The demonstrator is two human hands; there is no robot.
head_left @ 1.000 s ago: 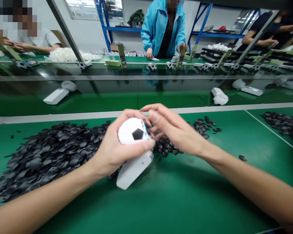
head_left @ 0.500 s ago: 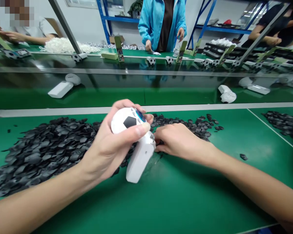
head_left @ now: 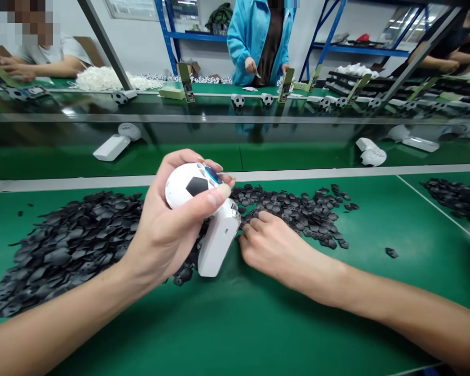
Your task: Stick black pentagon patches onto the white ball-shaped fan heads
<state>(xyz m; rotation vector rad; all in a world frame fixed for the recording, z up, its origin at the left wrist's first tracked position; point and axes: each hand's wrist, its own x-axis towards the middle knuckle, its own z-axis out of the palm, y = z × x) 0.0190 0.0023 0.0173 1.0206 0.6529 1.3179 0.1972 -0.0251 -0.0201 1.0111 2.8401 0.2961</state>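
Observation:
My left hand is wrapped round a white device with a football-patterned round head, holding it tilted above the table. The head has black pentagon patches and a blue round part on its far side. A white rectangular handle hangs down from it, with a small slot near its hinged end. My right hand is curled low, just right of the handle, at the near edge of scattered black pentagon pieces. Its fingertips are hidden, so I cannot see what they hold.
A large heap of black pieces lies left on the green table. Beyond the white ledge, white devices lie on a green belt. Across it, a person in a blue jacket and other people work.
My left hand has moved left and slightly up with the device. My right hand has come away from the device's hinge and dropped to the black pieces. White devices on the belt have shifted right.

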